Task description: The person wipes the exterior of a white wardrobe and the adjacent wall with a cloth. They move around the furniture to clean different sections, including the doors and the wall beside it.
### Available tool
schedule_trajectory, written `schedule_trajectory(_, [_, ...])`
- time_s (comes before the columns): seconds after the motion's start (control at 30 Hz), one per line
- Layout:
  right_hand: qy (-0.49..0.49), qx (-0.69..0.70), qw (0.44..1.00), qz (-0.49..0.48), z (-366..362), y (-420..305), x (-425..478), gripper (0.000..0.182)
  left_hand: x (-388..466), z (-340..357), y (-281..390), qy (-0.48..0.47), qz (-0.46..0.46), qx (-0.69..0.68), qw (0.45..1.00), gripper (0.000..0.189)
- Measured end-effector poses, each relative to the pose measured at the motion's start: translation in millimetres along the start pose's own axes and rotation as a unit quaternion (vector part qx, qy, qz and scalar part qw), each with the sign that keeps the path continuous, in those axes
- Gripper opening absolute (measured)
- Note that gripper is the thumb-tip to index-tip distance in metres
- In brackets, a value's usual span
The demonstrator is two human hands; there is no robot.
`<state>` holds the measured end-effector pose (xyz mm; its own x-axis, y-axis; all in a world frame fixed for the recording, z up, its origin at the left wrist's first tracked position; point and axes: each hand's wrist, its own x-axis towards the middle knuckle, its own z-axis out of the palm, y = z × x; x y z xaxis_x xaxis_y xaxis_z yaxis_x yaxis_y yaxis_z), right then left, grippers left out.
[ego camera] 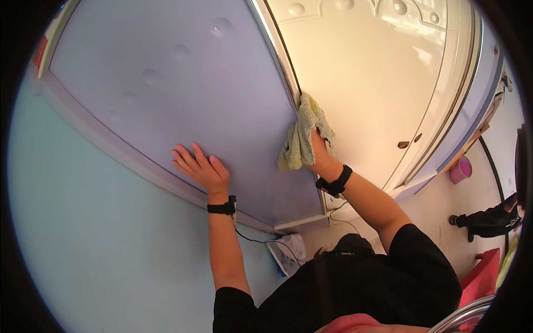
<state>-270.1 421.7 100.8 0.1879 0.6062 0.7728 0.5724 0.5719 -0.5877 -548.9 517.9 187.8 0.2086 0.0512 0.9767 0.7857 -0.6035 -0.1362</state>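
Observation:
My right hand (320, 152) is closed on a grey-green terry cloth (306, 125) with yellowish patches. The cloth lies against the metal edge strip (277, 54) between a lilac panel (233, 100) and a cream panel (358, 83) of what looks like a cabinet. Flat on the lilac panel, or just off it, my left hand (204, 170) rests with its fingers apart and nothing in it. Part of the right hand's fingers is hidden behind the cloth. Each wrist wears a black strap with a small device and a thin cable.
A light blue wall (91, 200) rises at the left. By my feet stands a white container (289, 252) with a plastic bag. Farther right are a pink bucket (460, 170), a person (487, 218) in dark clothes and a red object (481, 270).

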Motion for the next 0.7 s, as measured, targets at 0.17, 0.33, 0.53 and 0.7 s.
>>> schedule_trajectory(0.17, [-0.079, 0.069, 0.988, 0.113, 10, 45, -30, 0.06, 3, 7, 0, 0.012, 0.003, -0.005, 1.0, 0.056])
schedule_trajectory(0.33, [-0.124, -0.125, 0.984, 0.017, 34, 109, -110, 0.056, 1, 8, 0, 0.018, 0.004, -0.009, 1.0, 0.055])
schedule_trajectory(0.53, [-0.088, -0.374, 0.915, -0.121, 35, 141, -195, 0.036, -3, 11, -2, 0.028, 0.003, -0.02, 0.999, 0.056])
schedule_trajectory(0.7, [-0.369, -0.284, 0.862, 0.199, 35, 168, -267, 0.047, -1, 13, -6, 0.031, 0.022, -0.014, 0.999, 0.057])
